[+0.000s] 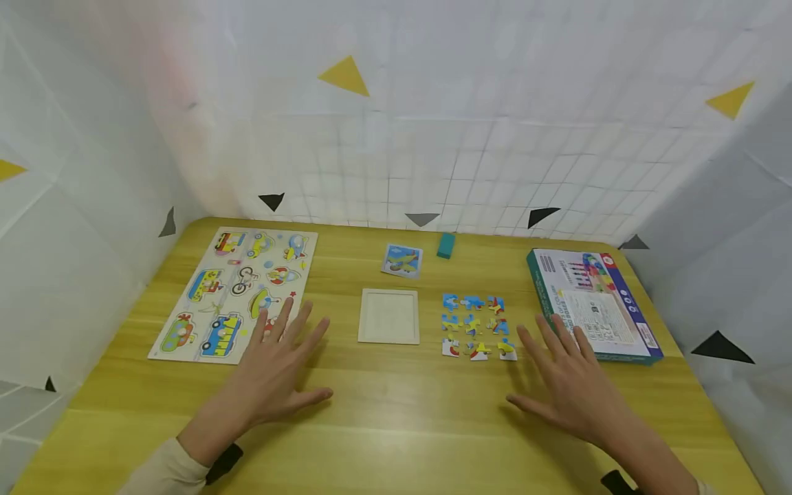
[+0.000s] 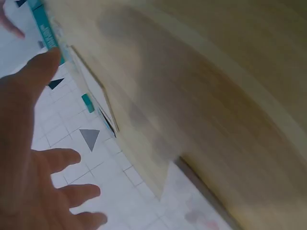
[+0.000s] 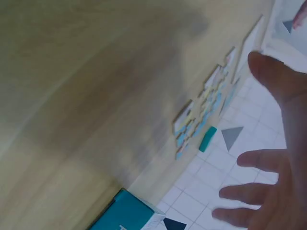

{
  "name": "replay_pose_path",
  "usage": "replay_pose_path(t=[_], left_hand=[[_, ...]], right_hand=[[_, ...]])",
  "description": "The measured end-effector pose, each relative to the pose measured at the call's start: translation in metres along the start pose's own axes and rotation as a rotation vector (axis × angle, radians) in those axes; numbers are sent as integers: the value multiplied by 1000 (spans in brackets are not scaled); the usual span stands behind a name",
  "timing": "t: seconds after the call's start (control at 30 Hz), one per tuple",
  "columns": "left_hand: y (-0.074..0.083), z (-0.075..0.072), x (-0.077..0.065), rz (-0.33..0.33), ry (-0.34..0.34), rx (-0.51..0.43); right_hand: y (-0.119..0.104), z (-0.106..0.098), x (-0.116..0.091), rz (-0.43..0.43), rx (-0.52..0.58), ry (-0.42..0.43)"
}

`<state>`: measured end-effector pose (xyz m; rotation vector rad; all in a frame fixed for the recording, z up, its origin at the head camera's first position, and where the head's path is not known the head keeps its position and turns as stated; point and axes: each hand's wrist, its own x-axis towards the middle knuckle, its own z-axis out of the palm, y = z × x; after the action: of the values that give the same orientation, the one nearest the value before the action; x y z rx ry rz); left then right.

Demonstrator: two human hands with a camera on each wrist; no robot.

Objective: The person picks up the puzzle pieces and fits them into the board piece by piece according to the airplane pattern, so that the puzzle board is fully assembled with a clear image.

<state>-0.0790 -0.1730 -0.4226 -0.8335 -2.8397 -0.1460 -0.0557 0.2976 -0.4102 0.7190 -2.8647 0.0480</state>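
Note:
My left hand (image 1: 276, 371), fingers spread, hovers over the table by the lower right corner of a wooden vehicle puzzle board (image 1: 204, 313). On the other side my right hand (image 1: 572, 385) is likewise spread with nothing in it, between the jigsaw pieces and a box. Several jigsaw pieces (image 1: 473, 326) in blue, yellow and red lie apart in a three-by-three layout. A square pale wooden frame (image 1: 388, 316) lies left of them. Behind the frame is a small picture card (image 1: 402, 260) with a yellow airplane. In the left wrist view, the thumb (image 2: 43, 67) and fingers are apart.
A teal block (image 1: 445, 245) stands near the table's back edge. The flat box (image 1: 594, 306) with a teal side lies at the right. White sheeting (image 1: 464, 165) with coloured triangles encloses the back and sides of the wooden table (image 1: 396, 426).

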Motion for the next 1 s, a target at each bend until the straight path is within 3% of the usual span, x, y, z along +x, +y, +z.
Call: replay_pose_path(t=[0.2, 0.4, 0.8, 1.0], left_hand=[[9, 8, 11, 15, -11, -220], [13, 11, 25, 19, -9, -348], [10, 16, 56, -36, -35, -477], [6, 24, 68, -21, -46, -492]], right_hand=[[1, 0, 12, 7, 146, 62], [1, -3, 24, -26, 204, 127], [-6, -11, 47, -32, 261, 89], [-14, -11, 57, -37, 265, 72]])
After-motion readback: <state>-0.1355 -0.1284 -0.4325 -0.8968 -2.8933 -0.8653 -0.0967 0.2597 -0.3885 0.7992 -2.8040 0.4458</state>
